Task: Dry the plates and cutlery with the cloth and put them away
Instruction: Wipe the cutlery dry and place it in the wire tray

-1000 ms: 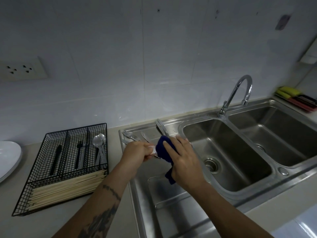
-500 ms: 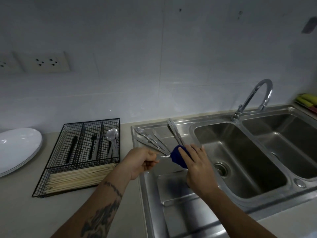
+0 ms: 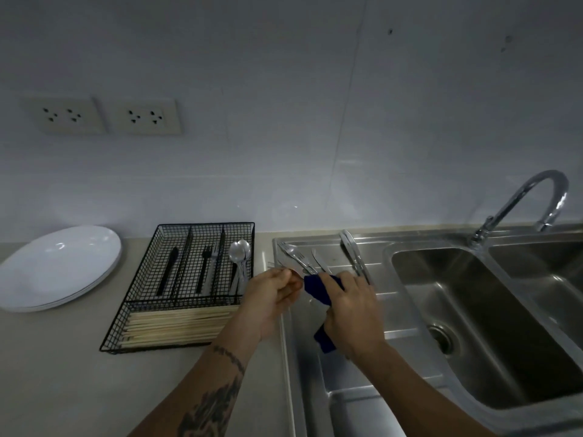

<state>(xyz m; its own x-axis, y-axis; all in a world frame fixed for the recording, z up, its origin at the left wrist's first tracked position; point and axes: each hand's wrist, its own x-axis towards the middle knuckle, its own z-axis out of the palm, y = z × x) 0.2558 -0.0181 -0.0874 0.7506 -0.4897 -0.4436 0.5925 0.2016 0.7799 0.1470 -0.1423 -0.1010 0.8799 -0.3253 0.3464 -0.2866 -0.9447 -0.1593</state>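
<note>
Sink: a steel double sink (image 3: 473, 335) with a drainboard lay right of the counter, its faucet (image 3: 533, 200) at the back.
Plates: white plates (image 3: 60, 266) sat stacked at far left on the counter.
Tray: a black wire tray (image 3: 151, 313) held chopsticks (image 3: 176, 326) in front, spoons (image 3: 239, 257) and dark cutlery behind.
Right hand: the right hand (image 3: 353, 310) curled round a blue cloth (image 3: 318, 291) above the drainboard.
Left hand: the left hand (image 3: 271, 294) pinched a small metal piece of cutlery (image 3: 295, 273), its far end wrapped in the cloth.
Loose cutlery: forks and knives (image 3: 299, 257) lay on the drainboard behind both hands.
</note>
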